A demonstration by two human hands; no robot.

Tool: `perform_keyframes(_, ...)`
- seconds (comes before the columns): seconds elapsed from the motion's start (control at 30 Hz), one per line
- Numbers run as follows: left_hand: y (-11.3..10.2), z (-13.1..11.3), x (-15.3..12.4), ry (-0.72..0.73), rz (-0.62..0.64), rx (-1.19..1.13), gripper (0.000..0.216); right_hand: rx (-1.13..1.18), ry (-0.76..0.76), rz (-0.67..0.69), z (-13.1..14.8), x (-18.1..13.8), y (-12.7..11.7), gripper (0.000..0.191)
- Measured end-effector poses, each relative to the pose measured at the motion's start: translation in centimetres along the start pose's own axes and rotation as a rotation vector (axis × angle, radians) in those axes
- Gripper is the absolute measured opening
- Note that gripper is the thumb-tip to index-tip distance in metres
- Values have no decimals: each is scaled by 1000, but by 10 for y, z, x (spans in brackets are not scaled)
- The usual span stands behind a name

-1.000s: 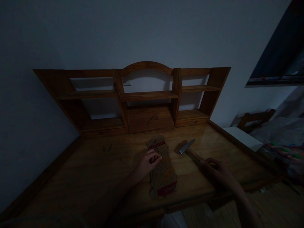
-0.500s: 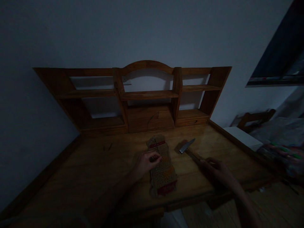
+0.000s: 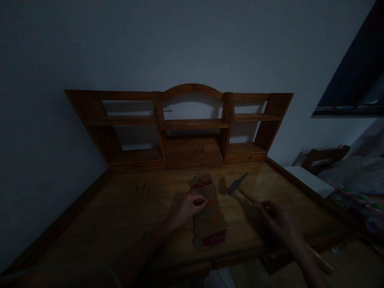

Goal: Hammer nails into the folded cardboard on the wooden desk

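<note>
In this gloom, the right hand (image 3: 274,220), fisted on the wooden-handled steel hammer (image 3: 241,189), could strike the left hand (image 3: 187,207), whose fingers are pinched together on the flattened brown cardboard (image 3: 210,222).

Wooden desk (image 3: 120,218) — shelved hutch (image 3: 192,125) — chair (image 3: 325,154)

This looks like a dimly lit room in a home. A wooden tabletop (image 3: 120,216) stands against a plain pale wall (image 3: 180,40). At its far edge is a wooden shelf unit (image 3: 192,125), arched in the middle, of the kind found on a writing desk. To the right a wooden chair (image 3: 325,155) stands near patterned cloth (image 3: 357,180), below a dark window (image 3: 357,80). The floor (image 3: 354,264) at near right is wooden boards. A hammer (image 3: 240,189) over the tabletop is the one tool in sight.
</note>
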State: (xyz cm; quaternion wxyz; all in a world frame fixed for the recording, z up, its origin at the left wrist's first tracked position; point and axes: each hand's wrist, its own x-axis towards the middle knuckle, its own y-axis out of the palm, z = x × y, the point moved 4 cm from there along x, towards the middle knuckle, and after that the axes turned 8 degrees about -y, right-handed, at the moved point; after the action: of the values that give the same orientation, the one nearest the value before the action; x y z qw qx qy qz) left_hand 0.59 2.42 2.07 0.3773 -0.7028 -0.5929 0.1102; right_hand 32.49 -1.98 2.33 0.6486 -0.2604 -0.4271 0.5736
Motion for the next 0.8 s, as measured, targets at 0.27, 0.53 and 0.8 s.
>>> perform_keyframes(0.27, 5, 5, -1, 34, -13, -18, 15, -270, -354, -110, 66, -3, -38, 33)
perform_keyframes(0.53, 0, -3, -2, 25, 5, 14, 15, -397, -526, -35, 108, 3, -37, 30)
perform_keyframes(0.8, 3, 2, -3, 0, -39, 20, 22, -436, -581, -28, 123, 4, -34, 31)
